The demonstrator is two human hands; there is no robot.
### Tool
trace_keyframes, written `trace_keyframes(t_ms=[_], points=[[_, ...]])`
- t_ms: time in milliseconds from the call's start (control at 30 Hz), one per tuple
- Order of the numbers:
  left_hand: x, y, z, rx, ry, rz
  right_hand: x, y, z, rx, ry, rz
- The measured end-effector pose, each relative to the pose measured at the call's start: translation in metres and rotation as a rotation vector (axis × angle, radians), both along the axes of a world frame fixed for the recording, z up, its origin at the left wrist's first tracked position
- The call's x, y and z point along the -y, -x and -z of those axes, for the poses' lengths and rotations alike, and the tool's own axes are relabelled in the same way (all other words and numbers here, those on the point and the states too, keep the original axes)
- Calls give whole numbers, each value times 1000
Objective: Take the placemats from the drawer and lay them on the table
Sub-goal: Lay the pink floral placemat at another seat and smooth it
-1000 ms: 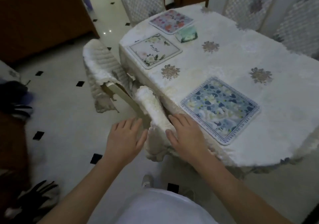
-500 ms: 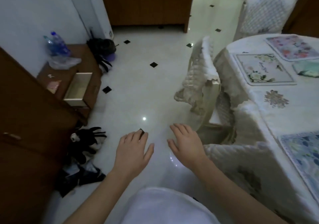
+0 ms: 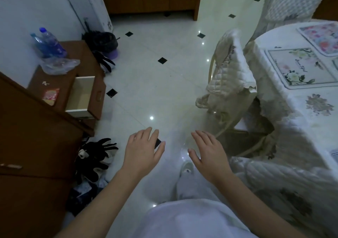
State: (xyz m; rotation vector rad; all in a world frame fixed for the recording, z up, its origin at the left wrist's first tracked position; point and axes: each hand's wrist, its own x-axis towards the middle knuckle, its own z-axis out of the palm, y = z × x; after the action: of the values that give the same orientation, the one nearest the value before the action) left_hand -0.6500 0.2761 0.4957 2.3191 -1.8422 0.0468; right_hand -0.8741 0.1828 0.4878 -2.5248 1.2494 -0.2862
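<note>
My left hand (image 3: pixel 142 149) and my right hand (image 3: pixel 208 151) hover palm-down over the white floor, fingers straight, holding nothing. At the left an open drawer (image 3: pixel 82 94) juts from a low brown cabinet; its pale inside shows no placemat. On the white-clothed table (image 3: pixel 301 120) at the right lie a floral placemat with a cream centre (image 3: pixel 300 68) and a pink-flowered placemat (image 3: pixel 321 38) behind it. A corner of a third, blue-edged placemat (image 3: pixel 334 153) peeks in at the right edge.
A quilted chair (image 3: pixel 230 73) stands by the table's left side, another chair back (image 3: pixel 265 175) is near my right arm. Plastic bottles (image 3: pixel 49 43) and a bag sit on the cabinet top. Dark clothing (image 3: pixel 95 157) lies on the floor by the cabinet.
My view has swung left from the table toward the cabinet and open drawer. My right hand has left the chair cover by the table edge; both hands now hang over the floor.
</note>
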Motion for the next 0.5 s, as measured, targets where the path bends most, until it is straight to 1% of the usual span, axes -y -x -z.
trace_keyframes(t_ms=[167, 267, 500], points=[[55, -39, 3, 15, -36, -20, 67, -45, 5, -11, -17, -31], [81, -66, 0, 40, -41, -52, 114, -86, -2, -11, -31, -99], [122, -133, -13, 28, -24, -256, 204, -186, -11, -42, -6, -290]])
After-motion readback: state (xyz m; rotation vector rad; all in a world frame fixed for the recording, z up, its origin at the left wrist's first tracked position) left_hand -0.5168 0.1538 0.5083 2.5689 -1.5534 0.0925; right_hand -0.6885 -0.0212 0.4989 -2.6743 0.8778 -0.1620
